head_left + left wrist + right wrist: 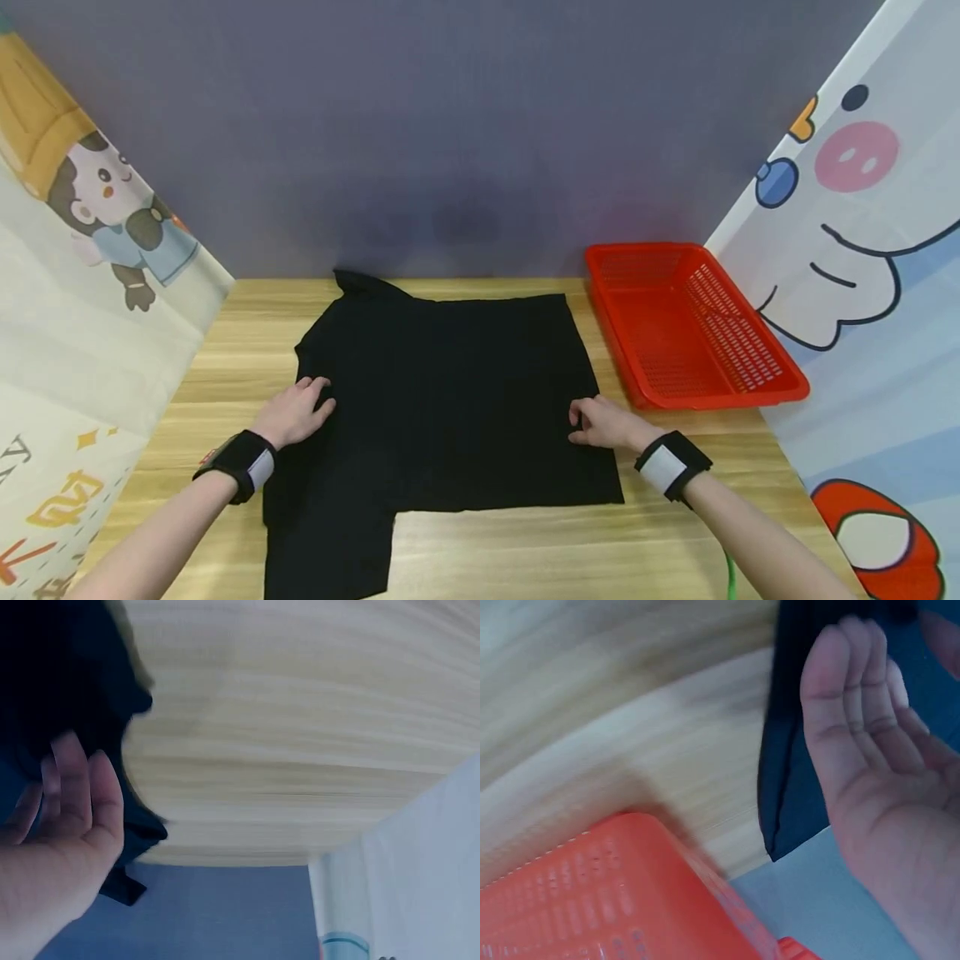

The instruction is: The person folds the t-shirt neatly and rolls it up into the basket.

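Note:
A black garment, shaped like a T-shirt [465, 400], lies spread sideways on the wooden table, its straight hem edge to the right. One sleeve [330, 550] stretches toward the near edge, and the far left corner is bunched up. My left hand [294, 412] is over the garment's left edge with fingers loosely bent, thumb apart from them. In the left wrist view, the same hand [71, 817] overlaps the dark fabric and grips none of it. My right hand [603, 423] is at the right edge, fingers slightly curved. Nothing is between its fingers [866, 712] and thumb.
A red plastic basket [626, 350] with perforated sides stands at the back right, close to the right hand. Grey partition [465, 150] rises behind the table [510, 554]. Printed curtains [67, 333] flank both sides. A green cord [731, 575] shows beneath the right forearm.

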Action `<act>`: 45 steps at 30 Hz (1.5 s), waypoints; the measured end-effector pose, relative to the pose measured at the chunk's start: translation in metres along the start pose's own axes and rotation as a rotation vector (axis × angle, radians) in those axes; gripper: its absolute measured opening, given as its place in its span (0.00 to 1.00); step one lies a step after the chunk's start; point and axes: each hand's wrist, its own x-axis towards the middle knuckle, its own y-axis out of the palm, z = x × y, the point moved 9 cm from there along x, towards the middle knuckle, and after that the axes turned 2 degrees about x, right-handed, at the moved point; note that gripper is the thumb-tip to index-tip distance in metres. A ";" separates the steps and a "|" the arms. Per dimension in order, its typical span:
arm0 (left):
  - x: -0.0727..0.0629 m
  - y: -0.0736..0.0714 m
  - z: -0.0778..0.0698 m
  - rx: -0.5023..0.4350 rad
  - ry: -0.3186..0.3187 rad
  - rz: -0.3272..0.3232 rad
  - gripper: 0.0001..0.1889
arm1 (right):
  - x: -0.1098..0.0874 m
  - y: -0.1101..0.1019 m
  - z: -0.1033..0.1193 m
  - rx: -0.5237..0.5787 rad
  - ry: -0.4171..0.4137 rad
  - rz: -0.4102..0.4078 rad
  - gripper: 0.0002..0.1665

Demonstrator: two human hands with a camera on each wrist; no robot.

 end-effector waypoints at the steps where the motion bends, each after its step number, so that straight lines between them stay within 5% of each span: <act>1: 0.005 -0.003 0.003 -0.001 -0.017 -0.006 0.21 | 0.003 -0.003 0.002 -0.003 -0.013 -0.016 0.09; 8: 0.057 -0.022 0.020 -0.151 -0.138 -0.061 0.23 | 0.041 -0.048 0.015 -0.069 0.002 -0.263 0.11; 13: 0.095 -0.028 0.024 -0.265 -0.191 -0.037 0.26 | 0.076 -0.068 0.012 -0.093 0.107 -0.313 0.19; 20: 0.135 -0.030 0.011 -0.305 -0.165 -0.061 0.25 | 0.107 -0.081 -0.008 -0.133 0.240 -0.339 0.23; 25: 0.158 -0.021 -0.002 -0.176 -0.096 -0.015 0.26 | 0.122 -0.083 -0.018 -0.184 0.266 -0.338 0.25; 31: 0.176 -0.005 -0.009 -0.018 -0.062 0.067 0.27 | 0.139 -0.075 -0.028 -0.201 0.303 -0.282 0.29; 39: 0.180 -0.007 -0.012 0.011 -0.087 -0.057 0.22 | 0.148 -0.071 -0.041 -0.180 0.342 -0.287 0.33; 45: 0.183 0.003 -0.014 0.012 -0.160 0.041 0.26 | 0.150 -0.077 -0.047 -0.176 0.376 -0.319 0.34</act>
